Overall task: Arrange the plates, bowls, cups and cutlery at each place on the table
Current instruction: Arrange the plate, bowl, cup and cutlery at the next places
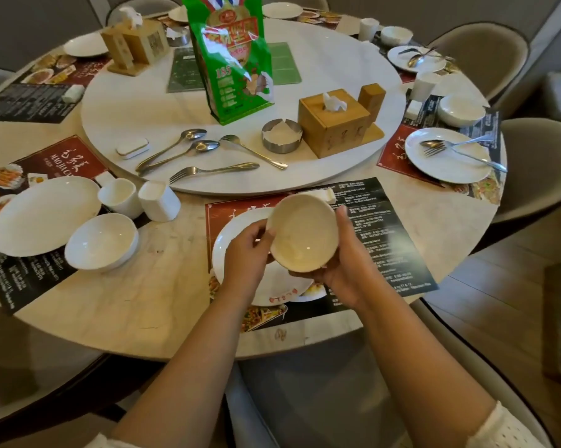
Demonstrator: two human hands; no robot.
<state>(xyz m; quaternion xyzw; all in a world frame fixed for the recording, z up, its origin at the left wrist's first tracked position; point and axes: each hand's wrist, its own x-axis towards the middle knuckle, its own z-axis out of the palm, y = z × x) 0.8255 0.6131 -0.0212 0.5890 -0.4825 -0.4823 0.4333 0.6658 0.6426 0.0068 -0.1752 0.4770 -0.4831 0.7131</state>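
Note:
I hold a white bowl (303, 232) tilted in the air above a white plate (230, 240) that lies on the paper placemat (389, 234) in front of me. My left hand (248, 253) grips the bowl's left rim. My right hand (345, 263) cups it from below and the right. To the left lie another plate (43, 215), a bowl (101, 242) and two white cups (121, 197) (159, 200). Two spoons (175, 147) and two forks (214, 170) lie loose on the white turntable (337, 69).
The turntable also carries a green bag (237, 56), two wooden tissue boxes (334, 122), a metal ashtray (281, 136) and a small white case (132, 147). At the right a plate (450, 166) holds a fork and spoon, with a bowl (460, 109) behind. Padded chairs ring the table.

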